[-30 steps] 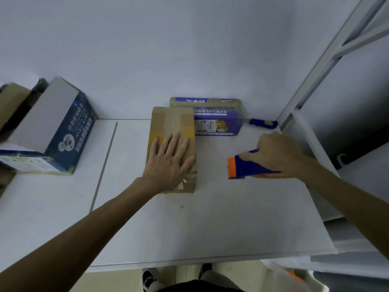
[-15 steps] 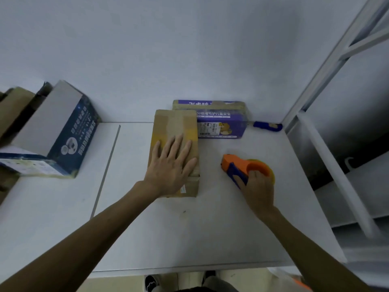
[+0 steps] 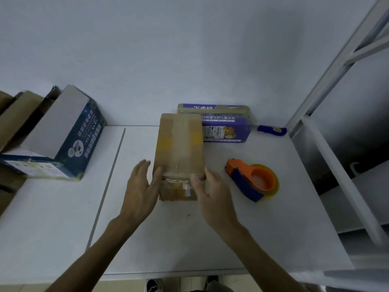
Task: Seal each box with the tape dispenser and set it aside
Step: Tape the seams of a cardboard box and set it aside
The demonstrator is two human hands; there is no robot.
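Note:
A taped brown cardboard box [image 3: 179, 144] lies lengthwise in the middle of the white table [image 3: 189, 239]. My left hand [image 3: 141, 190] is at the box's near left corner, fingers straight, thumb by the top edge. At the near right corner is my right hand [image 3: 212, 194], its thumb on the near end and its fingers along the right side. The orange and blue tape dispenser [image 3: 250, 180] lies on the table to the right of the box, with no hand on it.
A purple printed box [image 3: 227, 125] stands against the wall behind the brown box, with a blue-handled tool [image 3: 271, 130] beside it. A dark blue box [image 3: 63, 140] and brown cartons sit at the left. A white shelf frame [image 3: 328, 165] borders the table's right side.
My right hand set the tape dispenser down and moved left to the box's near right corner. My left hand slid off the box's top to its near left corner.

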